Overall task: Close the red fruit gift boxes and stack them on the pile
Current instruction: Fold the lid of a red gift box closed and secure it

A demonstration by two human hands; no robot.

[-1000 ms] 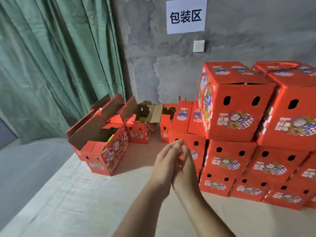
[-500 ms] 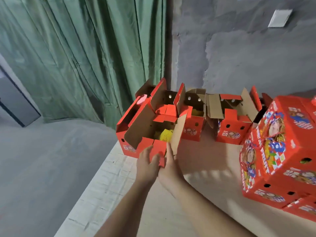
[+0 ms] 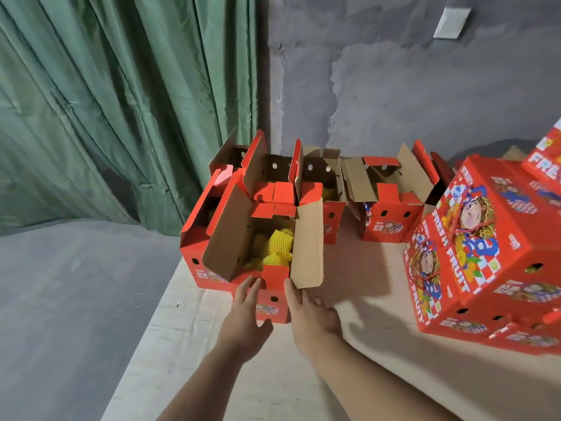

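Observation:
An open red fruit gift box [image 3: 273, 302] stands nearest me, its cardboard flaps [image 3: 306, 247] raised and yellow netted fruit [image 3: 277, 247] showing inside. My left hand [image 3: 246, 317] reaches to the box's near left corner with fingers straight, touching or just short of it. My right hand [image 3: 309, 314] is at the near right corner, fingers extended beside the right flap's lower edge. Both hands hold nothing. At the right stands the pile of closed red boxes [image 3: 485, 262].
Several more open red boxes [image 3: 385, 220] stand behind the near one, along a grey wall. A green curtain [image 3: 121, 117] hangs at the left. The boxes rest on a pale mat [image 3: 188, 329]; bare grey floor [image 3: 76, 299] lies to its left.
My view swung left from the pile toward the open boxes. My hands, pressed together a second ago, have parted and reached forward to the nearest open box.

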